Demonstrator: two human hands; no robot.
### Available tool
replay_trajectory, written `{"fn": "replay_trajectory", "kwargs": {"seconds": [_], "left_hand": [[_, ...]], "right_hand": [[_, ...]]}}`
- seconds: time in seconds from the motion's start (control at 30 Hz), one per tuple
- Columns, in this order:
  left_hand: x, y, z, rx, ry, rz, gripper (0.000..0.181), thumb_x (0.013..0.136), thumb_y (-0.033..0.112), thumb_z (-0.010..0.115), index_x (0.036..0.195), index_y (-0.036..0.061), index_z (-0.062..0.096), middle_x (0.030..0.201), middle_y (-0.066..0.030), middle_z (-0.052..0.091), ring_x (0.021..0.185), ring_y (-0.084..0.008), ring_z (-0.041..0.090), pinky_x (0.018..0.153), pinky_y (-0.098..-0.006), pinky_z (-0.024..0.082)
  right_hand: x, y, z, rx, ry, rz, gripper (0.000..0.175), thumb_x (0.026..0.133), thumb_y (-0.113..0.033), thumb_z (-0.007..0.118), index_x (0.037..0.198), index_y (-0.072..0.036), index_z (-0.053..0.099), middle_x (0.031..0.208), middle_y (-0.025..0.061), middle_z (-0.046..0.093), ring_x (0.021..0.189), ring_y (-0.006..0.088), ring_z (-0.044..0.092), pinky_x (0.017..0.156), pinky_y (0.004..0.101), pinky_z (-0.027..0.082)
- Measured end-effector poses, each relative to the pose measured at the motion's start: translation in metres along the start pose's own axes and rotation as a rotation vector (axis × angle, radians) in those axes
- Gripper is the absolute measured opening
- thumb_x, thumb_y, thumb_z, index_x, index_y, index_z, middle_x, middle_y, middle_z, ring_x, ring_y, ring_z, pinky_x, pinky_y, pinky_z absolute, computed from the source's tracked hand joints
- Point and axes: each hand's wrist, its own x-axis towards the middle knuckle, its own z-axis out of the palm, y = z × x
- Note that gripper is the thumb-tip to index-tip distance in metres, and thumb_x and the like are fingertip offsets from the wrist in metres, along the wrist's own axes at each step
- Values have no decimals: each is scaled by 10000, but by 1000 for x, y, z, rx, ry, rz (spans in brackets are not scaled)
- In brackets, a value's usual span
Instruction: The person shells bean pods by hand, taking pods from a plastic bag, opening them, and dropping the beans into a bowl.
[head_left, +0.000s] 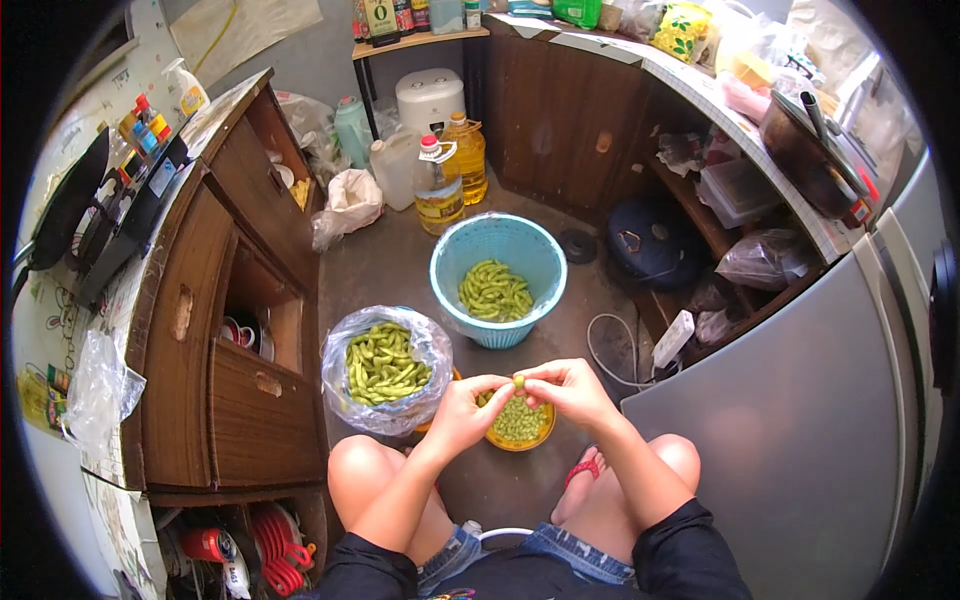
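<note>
My left hand (472, 412) and my right hand (566, 390) meet over a yellow bowl (523, 444) of shelled green beans (519, 420). Between the fingertips of both is a green soybean pod (518, 382), pinched from either side. More green shows under my left fingers, partly hidden. A container lined with a clear plastic bag (439, 341) stands to the left, holding many green pods (384, 364). Beyond the bowl stands a blue plastic basket (499, 334) with more green pods (495, 291) inside.
Oil bottles (439, 195) and a white jug (394, 169) stand beyond the basket. Wooden cabinets (176, 337) line the left. On the right are a grey refrigerator (757, 420), a white power strip (673, 339) with its cable on the floor, and a dark blue round object (652, 240).
</note>
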Motion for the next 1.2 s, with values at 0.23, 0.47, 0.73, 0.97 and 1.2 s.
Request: {"fn": "replay_trajectory", "kwargs": {"seconds": [0.23,0.47,0.73,0.97,1.2], "left_hand": [[-2,6,-3,79,2,55,169,791,121,582,870,-23,621,802,-116,643,749,-156,604,678,-266,455],[-5,5,-1,135,11,63,168,784,123,584,865,-19,619,813,-136,638,758,-195,616,679,-277,461],[-9,1,10,56,-29,59,180,797,133,571,865,-28,614,812,-118,639,739,-177,610,663,-273,463],[-9,-11,17,-402,-191,-361,243,861,206,507,883,-12,611,763,-25,612,572,-74,500,540,-200,406],[2,-3,11,397,207,313,211,713,193,658,869,55,622,837,-104,614,732,-254,601,621,-313,488]], "right_hand": [[-2,0,1,47,-18,13,189,807,-41,554,964,53,599,815,83,633,661,99,581,635,220,486],[-3,2,3,47,-10,3,166,788,-29,573,926,57,606,790,87,631,659,107,590,622,221,487],[-7,7,1,8,73,33,146,722,5,586,858,51,612,754,80,628,649,92,580,599,208,474],[-7,16,0,88,109,84,120,725,-2,540,820,41,601,696,60,605,569,80,533,538,200,432],[-3,19,-4,68,185,56,132,736,-6,526,839,45,590,688,58,592,568,83,521,542,203,428]]}}
